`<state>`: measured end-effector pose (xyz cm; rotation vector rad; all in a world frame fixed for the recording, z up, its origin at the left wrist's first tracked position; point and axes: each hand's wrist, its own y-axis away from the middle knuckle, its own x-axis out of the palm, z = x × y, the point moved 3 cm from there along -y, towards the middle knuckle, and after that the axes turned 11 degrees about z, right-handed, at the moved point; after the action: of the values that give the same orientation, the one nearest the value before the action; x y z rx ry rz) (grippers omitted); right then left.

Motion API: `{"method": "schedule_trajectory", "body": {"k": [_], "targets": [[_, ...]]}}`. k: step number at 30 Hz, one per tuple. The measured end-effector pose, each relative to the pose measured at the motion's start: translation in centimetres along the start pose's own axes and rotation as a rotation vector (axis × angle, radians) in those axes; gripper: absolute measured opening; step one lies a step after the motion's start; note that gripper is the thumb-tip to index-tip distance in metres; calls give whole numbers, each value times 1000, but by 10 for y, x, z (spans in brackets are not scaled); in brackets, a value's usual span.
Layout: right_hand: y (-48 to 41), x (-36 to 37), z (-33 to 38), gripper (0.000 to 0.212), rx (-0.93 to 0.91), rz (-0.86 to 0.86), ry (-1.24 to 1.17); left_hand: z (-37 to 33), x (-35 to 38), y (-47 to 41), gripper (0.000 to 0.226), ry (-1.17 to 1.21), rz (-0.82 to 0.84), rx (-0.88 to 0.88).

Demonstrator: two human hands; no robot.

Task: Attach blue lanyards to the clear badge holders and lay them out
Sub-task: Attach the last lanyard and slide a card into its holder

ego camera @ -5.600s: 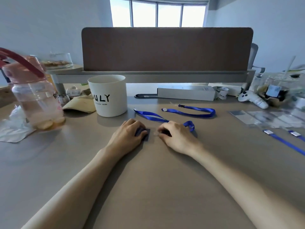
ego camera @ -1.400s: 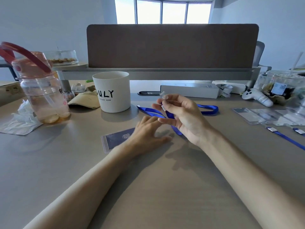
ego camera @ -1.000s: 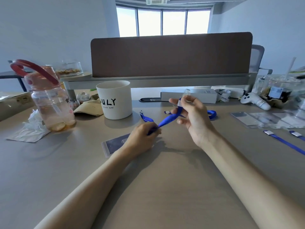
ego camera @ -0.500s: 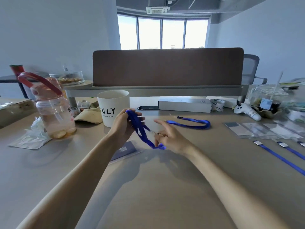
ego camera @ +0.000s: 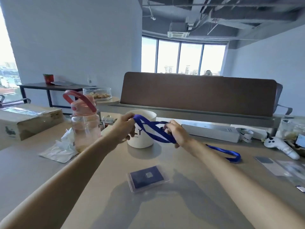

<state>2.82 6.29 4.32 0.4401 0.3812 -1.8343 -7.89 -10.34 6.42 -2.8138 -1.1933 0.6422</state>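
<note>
A clear badge holder [ego camera: 148, 178] with a dark card inside lies flat on the table [ego camera: 181, 212], nearest; above and beyond it both hands are raised; the left hand [ego camera: 125, 125] pinches one end of a blue lanyard [ego camera: 156, 137]; the right hand [ego camera: 175, 133] curls round the other; behind stands a white cup [ego camera: 142, 142]; a second lanyard [ego camera: 231, 154] lies rightward.
</note>
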Motion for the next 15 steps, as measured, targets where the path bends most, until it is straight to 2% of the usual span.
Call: {"method": "schedule_trajectory", "body": {"k": [3, 7, 9, 12, 13, 15], "targets": [[-42, -15, 34, 36, 5, -19, -105, -13, -37, -26, 10, 30, 3, 29], [-105, -23, 61, 35, -119, -212, 372, -20, -62, -72, 10, -40, -24, 4], [-134, -19, 65, 29, -190, -229, 529, -20, -66, -98, 9, -178, -92, 26], [-165, -7, 59, 26, -220, -147, 784, -8, -67, -131, 9, -582, -205, 62], [-171, -1, 56, 33, -204, -66, 874, -2, -64, -137, 10, -710, -200, 50], [-174, 8, 52, 61, -147, 117, 1026, 13, -57, -146, 15, -837, -123, 6]]}}
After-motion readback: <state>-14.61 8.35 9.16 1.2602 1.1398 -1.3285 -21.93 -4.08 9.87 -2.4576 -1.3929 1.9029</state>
